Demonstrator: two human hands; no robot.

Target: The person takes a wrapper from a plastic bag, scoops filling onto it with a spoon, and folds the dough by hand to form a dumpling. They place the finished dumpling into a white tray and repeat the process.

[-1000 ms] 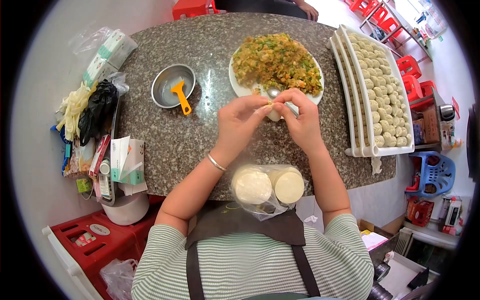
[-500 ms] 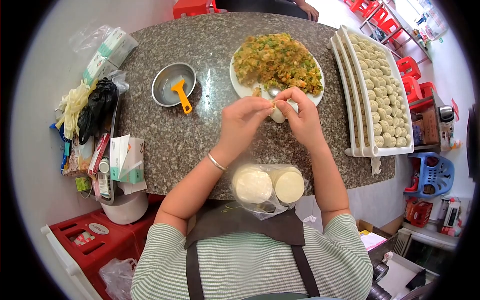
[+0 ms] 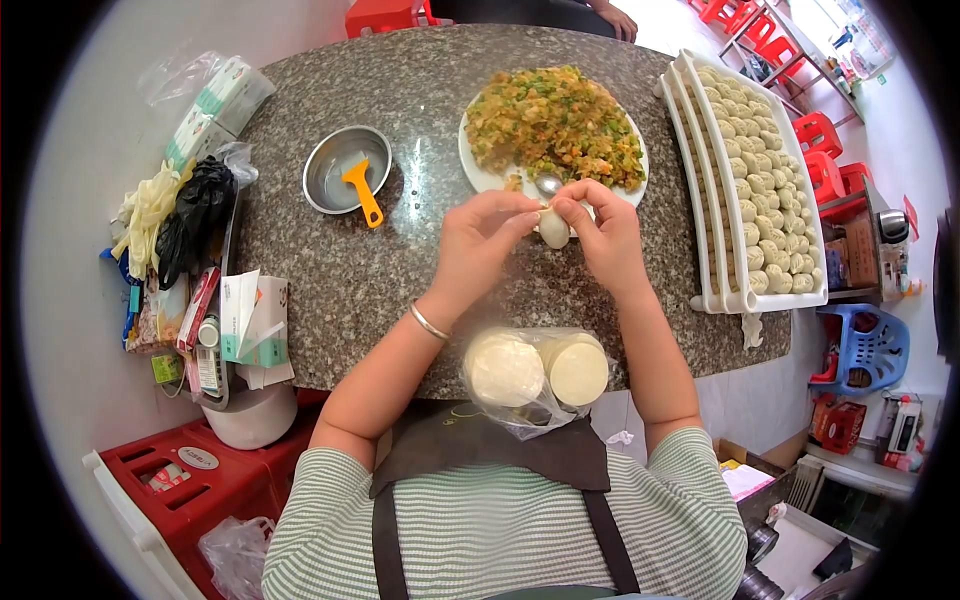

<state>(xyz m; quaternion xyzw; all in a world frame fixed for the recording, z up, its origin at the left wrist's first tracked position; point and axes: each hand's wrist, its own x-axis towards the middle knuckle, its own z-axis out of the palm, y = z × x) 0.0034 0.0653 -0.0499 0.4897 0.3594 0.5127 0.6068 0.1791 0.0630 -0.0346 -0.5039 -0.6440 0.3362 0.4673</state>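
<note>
A small white dumpling [image 3: 554, 230] hangs between my hands at the near edge of the filling plate. My left hand [image 3: 484, 232] pinches its upper edge from the left, thumb and fingertips together. From the right, my right hand [image 3: 608, 232] grips the same edge between thumb and forefinger. Just beyond lies a white plate [image 3: 481, 178] heaped with chopped orange and green filling [image 3: 560, 120], and a metal spoon [image 3: 548, 184] rests in it. Nearer my body, two stacks of round dough wrappers [image 3: 506, 370] sit in a clear plastic bag.
Stacked white trays [image 3: 690, 180] of pleated dumplings stand at the right. A metal bowl [image 3: 325, 180] with an orange-handled scraper [image 3: 363, 192] is on the left. Tissue packs, gloves and boxes crowd the left edge. Another person's hand [image 3: 618, 22] shows at the far side.
The dumpling's rounded body shows more fully below my fingers. My left hand has shifted slightly left, while the other things stay in place.
</note>
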